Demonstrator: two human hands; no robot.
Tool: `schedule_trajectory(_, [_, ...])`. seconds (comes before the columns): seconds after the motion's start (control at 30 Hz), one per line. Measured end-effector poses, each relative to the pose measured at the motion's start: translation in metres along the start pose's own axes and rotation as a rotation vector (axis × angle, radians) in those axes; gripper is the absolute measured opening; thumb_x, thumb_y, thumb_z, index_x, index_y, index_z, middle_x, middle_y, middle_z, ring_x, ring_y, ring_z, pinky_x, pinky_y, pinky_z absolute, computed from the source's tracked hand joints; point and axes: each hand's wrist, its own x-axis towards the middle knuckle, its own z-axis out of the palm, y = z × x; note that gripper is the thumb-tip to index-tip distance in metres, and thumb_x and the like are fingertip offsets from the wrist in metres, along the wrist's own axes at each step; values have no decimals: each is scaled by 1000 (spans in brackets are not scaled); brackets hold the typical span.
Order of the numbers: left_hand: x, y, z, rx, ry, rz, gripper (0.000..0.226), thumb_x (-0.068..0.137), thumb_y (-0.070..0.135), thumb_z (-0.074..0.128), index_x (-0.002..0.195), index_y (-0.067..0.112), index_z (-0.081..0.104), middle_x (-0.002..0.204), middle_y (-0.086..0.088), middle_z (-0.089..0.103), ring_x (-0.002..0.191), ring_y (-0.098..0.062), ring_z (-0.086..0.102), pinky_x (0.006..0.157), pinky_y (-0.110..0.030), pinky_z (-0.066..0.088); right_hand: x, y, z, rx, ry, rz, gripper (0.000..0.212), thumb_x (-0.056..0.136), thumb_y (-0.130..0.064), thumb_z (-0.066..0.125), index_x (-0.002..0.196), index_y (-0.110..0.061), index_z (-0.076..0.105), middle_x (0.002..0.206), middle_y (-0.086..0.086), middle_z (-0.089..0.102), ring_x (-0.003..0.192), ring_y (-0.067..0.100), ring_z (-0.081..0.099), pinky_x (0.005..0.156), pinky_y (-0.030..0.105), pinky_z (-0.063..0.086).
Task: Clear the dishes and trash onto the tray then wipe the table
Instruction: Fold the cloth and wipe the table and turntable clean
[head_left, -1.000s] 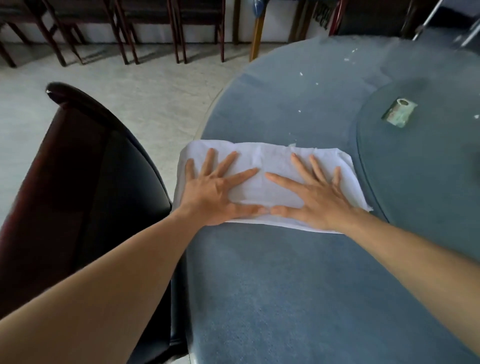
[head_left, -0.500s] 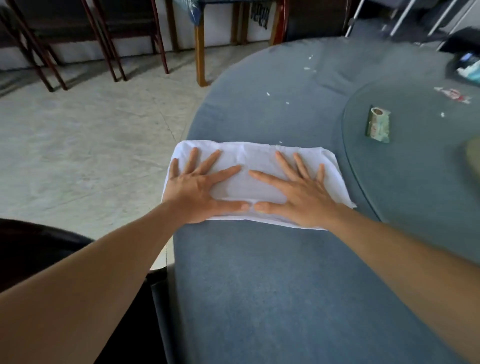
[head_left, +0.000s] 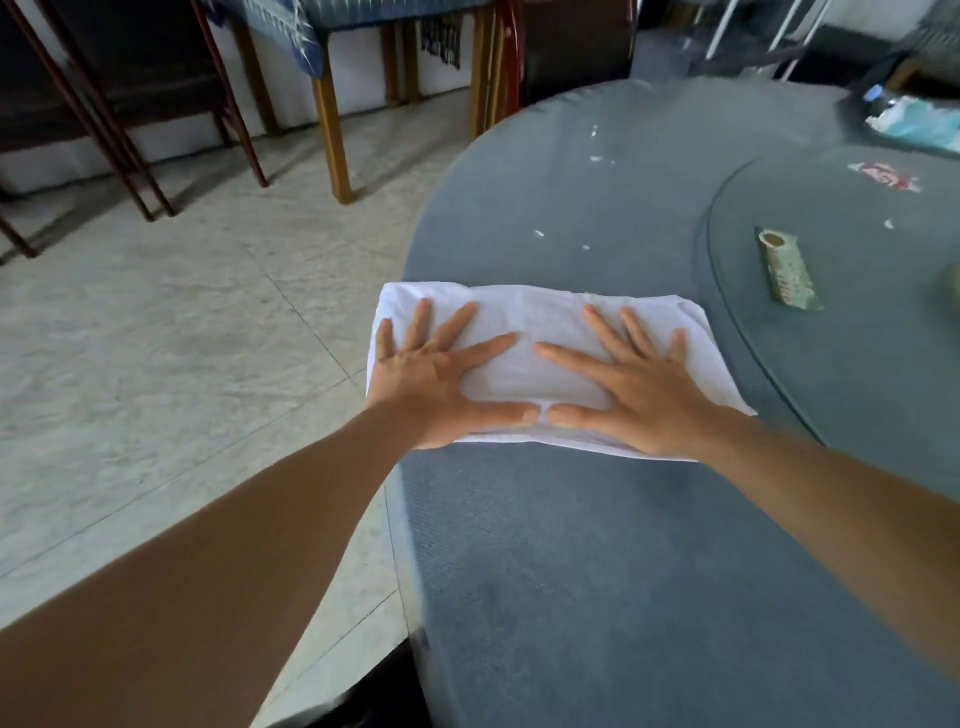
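Observation:
A folded white cloth (head_left: 530, 322) lies flat on the round table's blue-grey cover (head_left: 597, 571), close to its left edge. My left hand (head_left: 436, 379) presses on the cloth's left half with fingers spread and straight. My right hand (head_left: 634, 384) presses on the right half the same way, thumbs nearly touching. Small white crumbs (head_left: 539, 233) dot the cover beyond the cloth. A green wrapper (head_left: 787, 270) and a red-and-white wrapper (head_left: 885, 175) lie on the glass turntable (head_left: 857, 364) at the right.
At the far right edge sits a dark tray (head_left: 862, 111) holding crumpled pale blue and white trash (head_left: 919, 122). Wooden chairs and a table with a blue cloth (head_left: 291, 26) stand on the tiled floor (head_left: 156, 338) to the left. A dark chair back (head_left: 374, 701) shows at the bottom.
Both hands have kept pressing the cloth while it slid along the table edge. The view swung right: the black chair dropped out of view, and the red wrapper and trash tray came in.

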Motion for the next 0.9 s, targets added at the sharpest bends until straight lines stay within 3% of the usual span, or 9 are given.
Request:
schedule_trajectory(0.3, [58, -25, -3, 20, 17, 133, 96, 43, 114, 9, 131, 83, -12, 168, 22, -10, 154, -24, -24, 114, -61, -24, 32, -1, -1, 23, 23, 116, 77, 66, -108, 10, 138, -85, -4, 172, -14, -22, 159, 32, -18, 112, 81, -2])
schedule_trajectory(0.9, [218, -59, -25, 33, -20, 312, 89, 43, 114, 10, 125, 87, -12, 165, 29, -13, 155, -19, -20, 117, -60, -15, 139, 19, -30, 88, -23, 315, 75, 64, -105, 8, 136, -87, -6, 172, -11, -22, 159, 32, -21, 113, 79, -5])
